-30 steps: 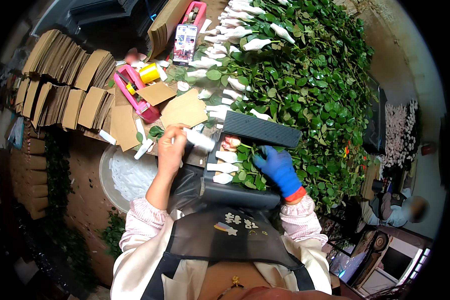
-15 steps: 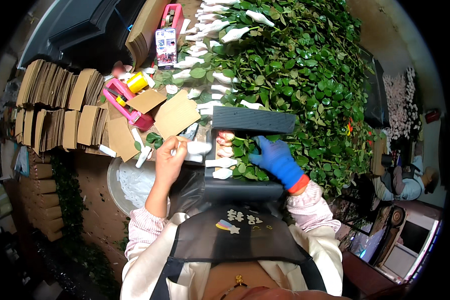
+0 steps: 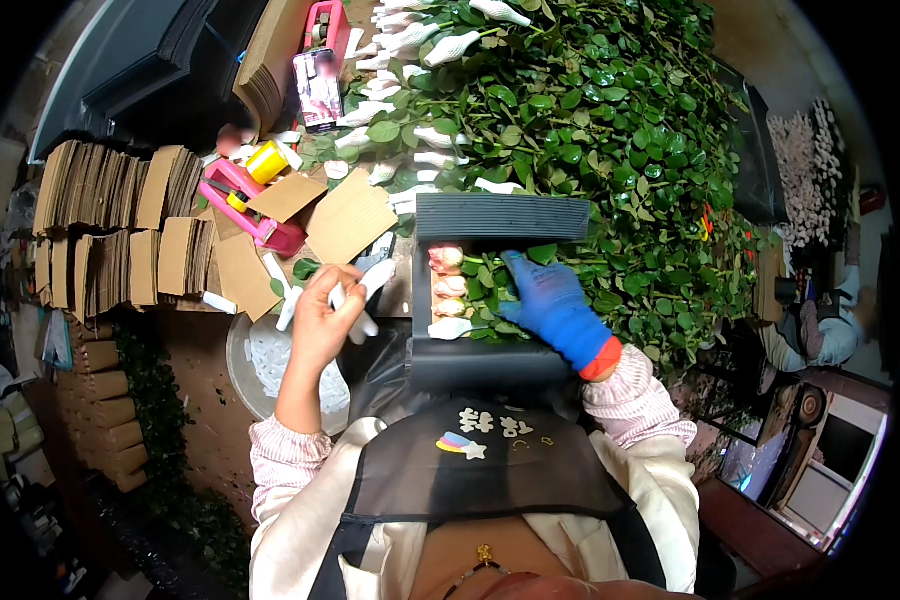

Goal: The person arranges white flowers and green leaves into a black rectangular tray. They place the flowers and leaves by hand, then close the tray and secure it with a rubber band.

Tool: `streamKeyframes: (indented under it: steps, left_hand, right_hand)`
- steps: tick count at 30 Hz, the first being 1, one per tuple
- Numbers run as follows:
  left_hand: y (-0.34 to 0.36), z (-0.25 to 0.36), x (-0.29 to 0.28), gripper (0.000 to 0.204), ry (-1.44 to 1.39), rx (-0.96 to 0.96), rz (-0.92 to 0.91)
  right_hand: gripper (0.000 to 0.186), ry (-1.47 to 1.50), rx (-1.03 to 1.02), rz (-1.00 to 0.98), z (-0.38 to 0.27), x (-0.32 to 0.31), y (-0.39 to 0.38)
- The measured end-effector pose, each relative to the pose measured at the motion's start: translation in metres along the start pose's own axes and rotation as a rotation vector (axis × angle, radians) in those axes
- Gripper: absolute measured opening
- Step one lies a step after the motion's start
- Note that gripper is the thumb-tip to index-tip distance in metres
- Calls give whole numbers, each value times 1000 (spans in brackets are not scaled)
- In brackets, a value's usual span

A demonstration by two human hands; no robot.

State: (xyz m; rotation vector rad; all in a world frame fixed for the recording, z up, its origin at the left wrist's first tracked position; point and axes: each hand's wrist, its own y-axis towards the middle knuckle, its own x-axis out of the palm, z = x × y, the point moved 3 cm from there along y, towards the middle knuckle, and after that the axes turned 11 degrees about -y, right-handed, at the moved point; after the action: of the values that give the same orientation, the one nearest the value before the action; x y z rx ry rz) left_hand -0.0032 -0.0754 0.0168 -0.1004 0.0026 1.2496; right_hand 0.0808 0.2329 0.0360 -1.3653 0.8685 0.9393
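My bare left hand (image 3: 328, 312) is closed on several white mesh flower sleeves (image 3: 376, 276), left of the black corrugated holder (image 3: 500, 215). Pale pink rose heads (image 3: 447, 283) lie in a column at the holder's left end, their leafy stems running rightward. A white mesh sleeve (image 3: 448, 328) covers the lowest head. My right hand (image 3: 552, 310), in a blue glove with a red cuff, lies over those stems with finger and thumb apart, touching the leaves.
A leafy rose pile (image 3: 620, 130) with white-sleeved heads fills the upper right. Cardboard stacks (image 3: 160, 190), pink tape dispensers (image 3: 260, 225), a yellow roll (image 3: 267, 160) and a phone (image 3: 316, 90) are upper left; a basin (image 3: 260, 375) is lower left. A co-worker (image 3: 820, 330) is at right.
More rose heads in the holder are bare, and more sleeves are in my left hand, which has moved left. The view has shifted, so the background items sit differently.
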Motion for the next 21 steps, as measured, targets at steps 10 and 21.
streamKeyframes:
  steps: [10, 21]
  left_hand:
    - [-8, -8, 58, 33, 414, -237, -611]
    - [-22, -22, 65, 28, 197, -418, -537]
  right_hand:
    - [34, 110, -410, -58, -25, -18, -17]
    - [33, -95, -344, -157, -42, -6, -5]
